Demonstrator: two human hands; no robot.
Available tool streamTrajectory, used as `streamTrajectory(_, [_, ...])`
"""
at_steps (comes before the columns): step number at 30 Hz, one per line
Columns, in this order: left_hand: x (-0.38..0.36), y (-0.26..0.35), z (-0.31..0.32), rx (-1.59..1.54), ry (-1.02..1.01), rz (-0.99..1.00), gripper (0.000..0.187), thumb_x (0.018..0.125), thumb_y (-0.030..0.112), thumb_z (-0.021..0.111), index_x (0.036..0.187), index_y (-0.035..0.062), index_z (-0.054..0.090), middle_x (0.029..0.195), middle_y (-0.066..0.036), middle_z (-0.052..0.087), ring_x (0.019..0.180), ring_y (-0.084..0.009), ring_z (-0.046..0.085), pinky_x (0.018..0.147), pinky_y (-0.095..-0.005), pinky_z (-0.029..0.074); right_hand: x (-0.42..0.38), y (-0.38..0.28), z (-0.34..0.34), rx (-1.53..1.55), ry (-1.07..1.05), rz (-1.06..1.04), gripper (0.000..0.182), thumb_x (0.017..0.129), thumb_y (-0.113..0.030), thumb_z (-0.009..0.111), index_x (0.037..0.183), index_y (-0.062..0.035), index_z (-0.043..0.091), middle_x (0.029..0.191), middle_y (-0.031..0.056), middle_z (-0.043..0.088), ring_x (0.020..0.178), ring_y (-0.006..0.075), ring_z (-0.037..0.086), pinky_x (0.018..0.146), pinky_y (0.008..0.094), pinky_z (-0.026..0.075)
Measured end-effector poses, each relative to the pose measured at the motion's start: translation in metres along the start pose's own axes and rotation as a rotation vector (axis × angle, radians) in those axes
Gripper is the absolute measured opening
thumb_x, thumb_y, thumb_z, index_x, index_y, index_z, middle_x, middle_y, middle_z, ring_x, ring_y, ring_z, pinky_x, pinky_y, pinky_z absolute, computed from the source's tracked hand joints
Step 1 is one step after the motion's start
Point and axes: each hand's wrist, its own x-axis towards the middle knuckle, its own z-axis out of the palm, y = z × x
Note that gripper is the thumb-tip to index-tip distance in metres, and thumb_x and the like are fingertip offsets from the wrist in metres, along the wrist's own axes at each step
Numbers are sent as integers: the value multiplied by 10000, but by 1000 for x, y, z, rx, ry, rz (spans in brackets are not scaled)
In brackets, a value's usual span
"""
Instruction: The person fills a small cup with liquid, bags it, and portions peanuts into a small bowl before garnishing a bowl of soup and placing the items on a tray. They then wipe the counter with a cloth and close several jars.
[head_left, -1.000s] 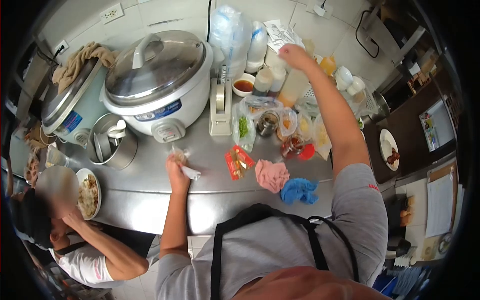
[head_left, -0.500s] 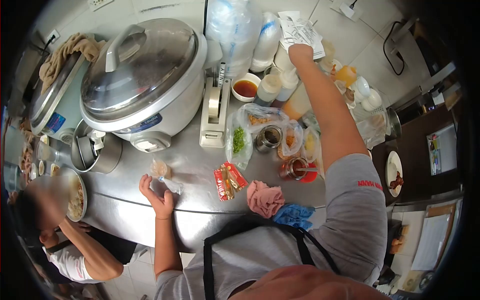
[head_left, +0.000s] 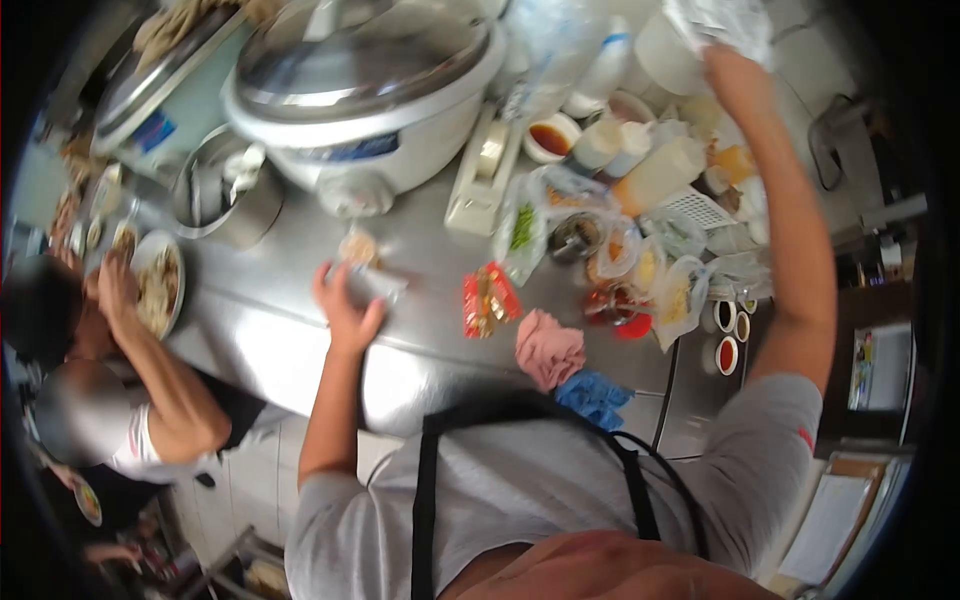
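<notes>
My left hand (head_left: 350, 308) rests at the steel counter with its fingers apart, beside a small clear bag of light brown food (head_left: 358, 248). Up at the top right, my right hand (head_left: 738, 78) is at the white papers (head_left: 722, 22), over a white container (head_left: 668, 52). Its fingers are hidden or blurred, so I cannot make out its grip. A red and gold packet (head_left: 490, 300) lies right of my left hand, near a pink cloth (head_left: 550, 348) and a blue cloth (head_left: 592, 398).
A large rice cooker (head_left: 362, 130) stands at the back, beside a steel pot (head_left: 232, 195) and a tape dispenser (head_left: 480, 175). Bags of greens (head_left: 522, 228), jars and bottles (head_left: 655, 178) crowd the right. Another person (head_left: 185, 420) eats at the left.
The view has shifted, and most counter items appear higher and further right. Small sauce cups now show at the right. My right hand is still at the papers; the other person's hand is nearer the plate.
</notes>
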Motion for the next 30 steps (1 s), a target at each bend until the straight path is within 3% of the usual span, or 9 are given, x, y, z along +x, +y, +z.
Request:
streamTrajectory(7, [33, -8, -9, 313, -241, 104, 372, 564, 47, 527, 919, 154, 563, 1151, -106, 425, 1089, -342, 351, 894, -442, 267, -122, -110, -117, 348, -8, -302, 144, 657, -76, 580, 789, -76, 524, 755, 113, 539, 696, 305, 540, 594, 383, 434])
streamTrajectory(10, [38, -23, -18, 344, -237, 125, 355, 569, 15, 499, 892, 147, 565, 1138, -88, 447, 1086, -330, 366, 887, -438, 272, -151, -176, -103, 470, -43, -575, 119, 629, -108, 551, 747, -91, 555, 717, 76, 554, 680, 253, 559, 569, 345, 448])
streamTrajectory(11, [38, -24, -22, 317, -209, 159, 361, 575, 4, 487, 898, 146, 564, 1133, -123, 446, 1073, -335, 377, 881, -433, 282, -159, -199, -90, 629, 140, -658, 88, 631, -127, 535, 711, -99, 558, 667, 59, 549, 659, 241, 562, 564, 333, 451])
streamTrajectory(13, [29, -37, -24, 257, -212, 93, 354, 583, 0, 472, 902, 122, 563, 1129, -149, 443, 1064, -345, 378, 869, -424, 295, -166, -244, -88, 591, -32, -734, 50, 628, -124, 540, 667, -109, 566, 657, 47, 563, 645, 198, 577, 530, 333, 453])
streamTrajectory(17, [13, -47, -19, 130, -235, 8, 406, 578, 3, 457, 976, 21, 539, 1052, -212, 485, 1029, -380, 396, 853, -411, 328, -184, -313, -65, 579, 88, -647, 131, 595, -169, 610, 695, -92, 573, 660, 68, 564, 596, 220, 578, 513, 326, 455])
streamTrajectory(24, [13, -34, -20, 24, -229, -149, 424, 716, 165, 560, 1101, 8, 480, 1092, -182, 497, 1031, -315, 450, 878, -350, 349, -128, -215, -120, 972, -710, -700, 310, 643, -275, 594, 874, -70, 570, 848, 103, 567, 757, 250, 573, 653, 350, 449])
streamTrajectory(27, [15, -28, -21, -79, -283, -228, 495, 708, 198, 587, 1143, 13, 439, 1122, -176, 473, 1029, -292, 450, 877, -342, 352, -57, -140, -67, 798, -458, -100, 190, 725, -208, 496, 857, -96, 573, 855, 108, 577, 813, 262, 544, 693, 356, 426])
streamTrajectory(29, [7, -45, -13, -135, -278, -222, 528, 703, 207, 595, 1157, 10, 412, 1136, -167, 457, 1015, -277, 456, 871, -346, 357, -8, -88, 5, 422, -164, -41, 173, 723, -171, 497, 847, -86, 582, 810, 121, 584, 758, 285, 560, 633, 380, 437])
streamTrajectory(30, [7, -47, -11, -145, -270, -224, 529, 703, 207, 595, 1157, 10, 410, 1136, -166, 456, 1014, -277, 456, 870, -346, 358, 11, -70, 48, 292, -236, -11, 168, 712, -162, 506, 831, -79, 593, 811, 127, 589, 760, 288, 567, 634, 380, 444])
